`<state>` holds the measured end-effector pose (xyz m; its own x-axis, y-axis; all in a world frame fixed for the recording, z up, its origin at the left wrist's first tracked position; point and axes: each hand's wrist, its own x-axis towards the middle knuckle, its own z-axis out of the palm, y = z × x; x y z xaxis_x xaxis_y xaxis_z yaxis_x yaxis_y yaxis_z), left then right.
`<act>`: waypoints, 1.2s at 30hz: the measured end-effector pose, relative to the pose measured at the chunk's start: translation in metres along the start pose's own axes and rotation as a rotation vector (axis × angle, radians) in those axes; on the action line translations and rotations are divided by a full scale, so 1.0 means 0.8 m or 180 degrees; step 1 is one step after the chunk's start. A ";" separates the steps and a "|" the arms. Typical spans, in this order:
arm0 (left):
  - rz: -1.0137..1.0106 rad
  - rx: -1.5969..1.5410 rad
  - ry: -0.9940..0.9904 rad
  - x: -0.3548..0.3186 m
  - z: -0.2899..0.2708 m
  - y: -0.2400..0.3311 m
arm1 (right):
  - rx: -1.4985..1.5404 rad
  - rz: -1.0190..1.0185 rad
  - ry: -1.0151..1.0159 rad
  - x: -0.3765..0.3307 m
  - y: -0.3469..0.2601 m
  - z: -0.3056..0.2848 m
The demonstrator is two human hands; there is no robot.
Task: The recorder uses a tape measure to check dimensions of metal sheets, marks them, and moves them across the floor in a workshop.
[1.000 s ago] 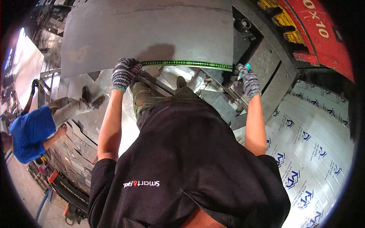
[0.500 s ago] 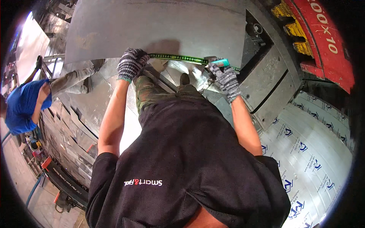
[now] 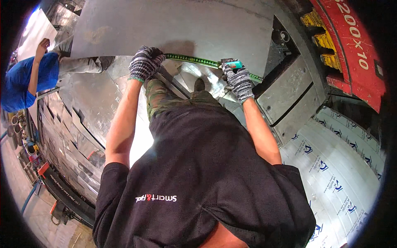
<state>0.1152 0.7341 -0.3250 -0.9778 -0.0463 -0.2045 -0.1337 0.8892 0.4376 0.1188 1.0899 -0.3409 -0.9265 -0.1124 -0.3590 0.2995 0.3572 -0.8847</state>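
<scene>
A large grey metal sheet lies in front of me. Along its near edge runs a green tape measure, its blade stretched between my hands. My left hand, in a black-and-white knitted glove, is closed on the blade's left end at the sheet edge. In a matching glove, my right hand is closed round the tape farther right. It also holds a small teal object, whose kind I cannot make out. The blade continues past the right hand toward the machine bed. Fingers hide the gripped parts of the tape.
A red machine part with yellow blocks stands at the right, over a grey metal bed. Wrapped white stacks lie lower right. Metal offcuts are piled at left, near a person in a blue shirt.
My right hand has shifted slightly left along the tape, and the teal object shows less. My left hand stays near the same spot. The person at left has moved, one arm now raised.
</scene>
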 end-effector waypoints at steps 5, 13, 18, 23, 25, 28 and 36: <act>0.0130 -0.0023 0.0061 0.000 0.000 -0.002 | 0.0062 -0.0226 0.0035 -0.003 0.004 0.002; 0.0008 -0.0085 -0.0027 0.002 0.000 -0.003 | 0.0123 -0.0260 0.0092 0.000 0.019 0.007; -0.0021 -0.0160 -0.0091 0.004 0.001 -0.005 | -0.0018 -0.0412 0.0133 0.003 0.025 0.010; -0.0046 -0.0143 -0.0100 0.005 0.000 -0.005 | -0.0318 -0.0459 0.0071 0.001 0.020 0.010; -0.0031 -0.0164 -0.0156 0.006 0.000 -0.005 | -0.0269 -0.0383 0.0025 0.000 0.018 0.010; -0.0168 -0.0223 -0.0169 0.005 0.000 -0.005 | -0.0313 -0.0347 -0.0011 0.000 0.020 0.010; -0.0115 -0.0153 -0.0084 0.004 -0.001 -0.004 | -0.0365 -0.0342 0.0059 0.002 0.026 0.011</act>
<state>0.1127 0.7305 -0.3265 -0.9677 -0.0653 -0.2437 -0.1769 0.8641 0.4711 0.1258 1.0887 -0.3627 -0.9562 -0.1390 -0.2576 0.1713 0.4476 -0.8776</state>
